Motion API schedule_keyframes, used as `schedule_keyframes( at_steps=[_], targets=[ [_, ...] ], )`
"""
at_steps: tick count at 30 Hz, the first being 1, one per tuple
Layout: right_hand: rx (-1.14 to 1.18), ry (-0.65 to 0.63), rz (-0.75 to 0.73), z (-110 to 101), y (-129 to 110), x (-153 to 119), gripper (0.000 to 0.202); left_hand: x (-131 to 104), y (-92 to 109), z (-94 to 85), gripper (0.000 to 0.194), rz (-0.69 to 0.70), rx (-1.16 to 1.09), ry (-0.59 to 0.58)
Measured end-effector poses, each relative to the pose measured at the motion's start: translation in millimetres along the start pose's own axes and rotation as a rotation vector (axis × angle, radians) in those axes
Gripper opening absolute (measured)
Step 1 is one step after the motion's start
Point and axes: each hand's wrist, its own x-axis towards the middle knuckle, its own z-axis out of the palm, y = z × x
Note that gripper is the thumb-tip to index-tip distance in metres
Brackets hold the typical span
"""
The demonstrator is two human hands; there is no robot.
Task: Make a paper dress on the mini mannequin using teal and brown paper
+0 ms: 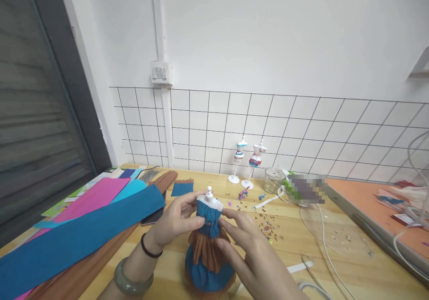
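A small white dress form (209, 197) stands upright at the table's front, dressed in a blue bodice (208, 211) and a ruffled skirt (209, 277) of blue and brown layers. From the left, my left hand (177, 219) closes on the bodice's side, thumb at its front and fingers behind. My right hand (248, 244) rests against the other side, fingers slightly apart and fingertips touching the bodice and waist. The back of the dress is hidden.
Colored sheets (83, 242) lie at left, beside a blue piece (182, 188). Two small mannequins (238, 155) and a glass jar (275, 181) stand at the back. Brown scraps (268, 226), white cables (323, 233) and an orange board (365, 210) lie to the right.
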Motion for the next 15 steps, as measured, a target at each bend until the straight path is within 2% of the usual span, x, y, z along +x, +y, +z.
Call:
schedule_keyframes(
  at_steps=[2, 5, 8, 9, 13, 15],
  targets=[
    [0.026, 0.056, 0.063, -5, 3, 0, 0.032, 0, 2, 7.6, 0.058, 0.002, 0.063, 0.036],
    [0.129, 0.156, 0.222, -11, 9, -1, 0.042, -1, 6, 29.2, 0.057, -0.01, 0.232, 0.133],
    [0.284, 0.235, 0.372, -15, 14, -4, 0.045, -4, 6, 55.3, 0.06, -0.054, 0.428, 0.295],
    [0.319, 0.255, 0.392, -16, 15, -5, 0.044, -6, 5, 62.9, 0.062, -0.031, 0.492, 0.338],
    [0.304, 0.34, 0.322, -20, 13, -6, 0.032, -12, 1, 82.9, 0.065, 0.185, 0.688, 0.332],
    [0.272, 0.372, 0.278, -22, 8, -6, 0.024, -14, 0, 88.0, 0.066, 0.236, 0.727, 0.329]
  ],
)
